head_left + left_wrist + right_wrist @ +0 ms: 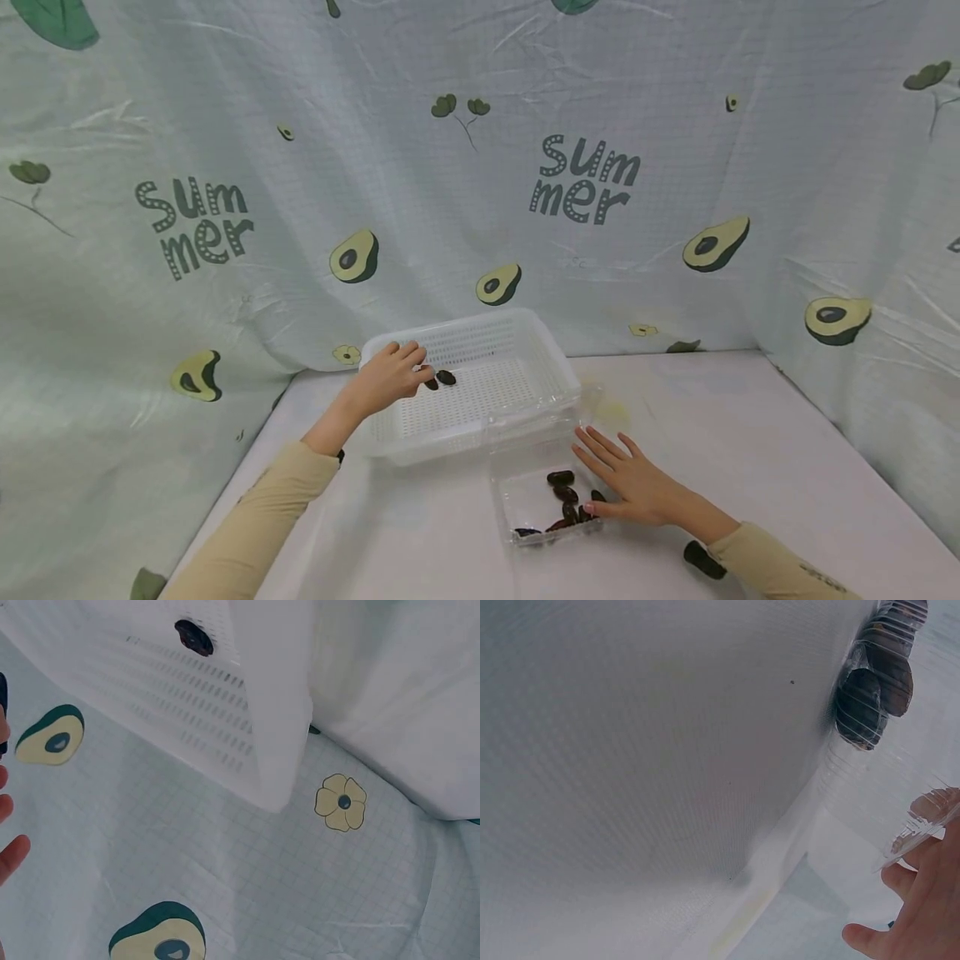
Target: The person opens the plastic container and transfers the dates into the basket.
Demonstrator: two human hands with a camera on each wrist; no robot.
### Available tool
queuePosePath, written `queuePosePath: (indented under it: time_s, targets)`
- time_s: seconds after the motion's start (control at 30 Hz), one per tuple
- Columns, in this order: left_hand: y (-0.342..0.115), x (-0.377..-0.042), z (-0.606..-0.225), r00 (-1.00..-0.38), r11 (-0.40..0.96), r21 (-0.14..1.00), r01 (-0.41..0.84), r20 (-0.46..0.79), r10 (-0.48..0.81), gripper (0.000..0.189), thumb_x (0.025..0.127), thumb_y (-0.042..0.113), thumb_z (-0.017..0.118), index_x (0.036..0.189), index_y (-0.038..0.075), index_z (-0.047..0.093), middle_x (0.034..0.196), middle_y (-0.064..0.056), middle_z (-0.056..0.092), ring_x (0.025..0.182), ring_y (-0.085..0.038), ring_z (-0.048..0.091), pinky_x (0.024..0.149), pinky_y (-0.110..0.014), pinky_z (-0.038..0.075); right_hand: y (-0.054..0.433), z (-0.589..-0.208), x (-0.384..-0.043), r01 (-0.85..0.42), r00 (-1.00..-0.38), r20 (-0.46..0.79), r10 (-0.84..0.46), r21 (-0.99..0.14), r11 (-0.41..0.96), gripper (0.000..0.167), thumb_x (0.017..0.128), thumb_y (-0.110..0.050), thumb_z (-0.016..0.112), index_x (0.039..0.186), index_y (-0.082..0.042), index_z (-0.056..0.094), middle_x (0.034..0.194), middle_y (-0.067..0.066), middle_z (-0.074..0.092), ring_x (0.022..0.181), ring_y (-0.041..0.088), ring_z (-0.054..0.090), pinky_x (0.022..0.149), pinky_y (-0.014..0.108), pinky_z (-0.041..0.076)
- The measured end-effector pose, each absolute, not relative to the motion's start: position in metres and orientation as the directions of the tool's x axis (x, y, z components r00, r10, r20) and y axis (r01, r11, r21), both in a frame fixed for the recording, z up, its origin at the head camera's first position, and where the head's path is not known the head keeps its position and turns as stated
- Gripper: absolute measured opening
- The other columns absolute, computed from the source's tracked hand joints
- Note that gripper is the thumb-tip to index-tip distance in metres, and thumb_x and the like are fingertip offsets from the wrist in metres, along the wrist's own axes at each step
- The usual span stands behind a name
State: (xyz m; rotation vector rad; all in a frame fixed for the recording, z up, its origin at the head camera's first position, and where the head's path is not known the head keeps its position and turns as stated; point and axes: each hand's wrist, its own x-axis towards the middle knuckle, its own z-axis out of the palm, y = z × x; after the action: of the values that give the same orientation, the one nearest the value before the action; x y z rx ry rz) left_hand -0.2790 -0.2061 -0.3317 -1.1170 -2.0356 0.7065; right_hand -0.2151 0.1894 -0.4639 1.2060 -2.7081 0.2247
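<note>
Over the left part of a white perforated plastic basket [517, 379], my left hand [390, 377] pinches a dark brown date [431, 384] at the fingertips. A sliver of that date [3, 712] shows at the edge of the left wrist view. Another date [447, 377] lies on the basket floor. My right hand [630, 483], fingers spread and fairly straight, rests along the right side of a clear plastic box [517, 492]. Several glossy dark dates [566, 495] lie inside, mostly toward its near right corner. In the right wrist view, fingers touch the box's clear edge.
The box's raised clear lid [536, 417] leans at the basket's near edge. A white tabletop [420, 533] lies beneath everything. Behind stands a curtain [420, 183] printed with avocados. A black object [703, 560] sits by the right cuff.
</note>
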Motion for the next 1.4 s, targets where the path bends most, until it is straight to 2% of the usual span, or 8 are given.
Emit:
queuePosePath:
  time_s: [0.23, 0.43, 0.73, 1.07, 1.4]
  targets:
    - [-0.204, -0.305, -0.326, -0.438, 0.506, -0.732, 0.456, 0.311, 0.844, 0.022, 0.074, 0.022, 0.069, 0.083, 0.017, 0.050, 0.083, -0.004, 0.051, 0.077, -0.018, 0.048, 0.064, -0.028, 0.042, 0.190, -0.464, -0.216, -0.750, -0.655, 0.210, -0.726, -0.058, 0.659, 0.077, 0.084, -0.057, 0.045, 0.141, -0.009, 0.024, 0.147, 0.015, 0.021, 0.135, 0.030, 0.020, 0.098, 0.060, 0.019]
    - [-0.201, -0.322, -0.327, -0.519, 0.526, -0.736, 0.427, 0.277, 0.809, 0.023, 0.075, 0.025, 0.069, 0.089, 0.019, 0.052, 0.089, -0.005, 0.053, 0.082, -0.019, 0.049, 0.066, -0.029, 0.043, 0.190, -0.465, -0.217, -0.752, -0.654, 0.200, -0.729, -0.078, 0.654, 0.077, 0.084, -0.056, 0.045, 0.141, -0.009, 0.023, 0.147, 0.015, 0.020, 0.136, 0.031, 0.019, 0.098, 0.061, 0.018]
    - [-0.202, -0.338, -0.334, -0.620, 0.576, -0.721, 0.385, 0.260, 0.740, 0.017, 0.080, 0.020, 0.064, 0.092, 0.017, 0.053, 0.094, -0.007, 0.054, 0.089, -0.021, 0.051, 0.074, -0.033, 0.046, 0.189, -0.464, -0.216, -0.750, -0.658, 0.187, -0.729, -0.077, 0.657, 0.077, 0.084, -0.056, 0.044, 0.142, -0.010, 0.021, 0.148, 0.014, 0.018, 0.136, 0.030, 0.017, 0.099, 0.061, 0.018]
    - [-0.206, -0.347, -0.348, -0.643, 0.597, -0.720, 0.353, 0.276, 0.714, 0.019, 0.079, 0.021, 0.066, 0.093, 0.018, 0.053, 0.098, -0.007, 0.053, 0.091, -0.021, 0.051, 0.076, -0.033, 0.045, 0.188, -0.463, -0.215, -0.742, -0.668, 0.175, -0.723, -0.086, 0.665, 0.078, 0.085, -0.056, 0.043, 0.142, -0.009, 0.020, 0.148, 0.014, 0.017, 0.136, 0.031, 0.017, 0.099, 0.061, 0.016]
    - [-0.208, -0.351, -0.356, -0.690, 0.612, -0.704, 0.361, 0.240, 0.683, 0.018, 0.081, 0.020, 0.063, 0.096, 0.018, 0.053, 0.103, -0.008, 0.052, 0.096, -0.023, 0.051, 0.080, -0.035, 0.046, 0.187, -0.465, -0.213, -0.738, -0.673, 0.178, -0.718, -0.090, 0.669, 0.077, 0.085, -0.056, 0.043, 0.142, -0.008, 0.021, 0.148, 0.014, 0.017, 0.136, 0.031, 0.016, 0.099, 0.061, 0.016]
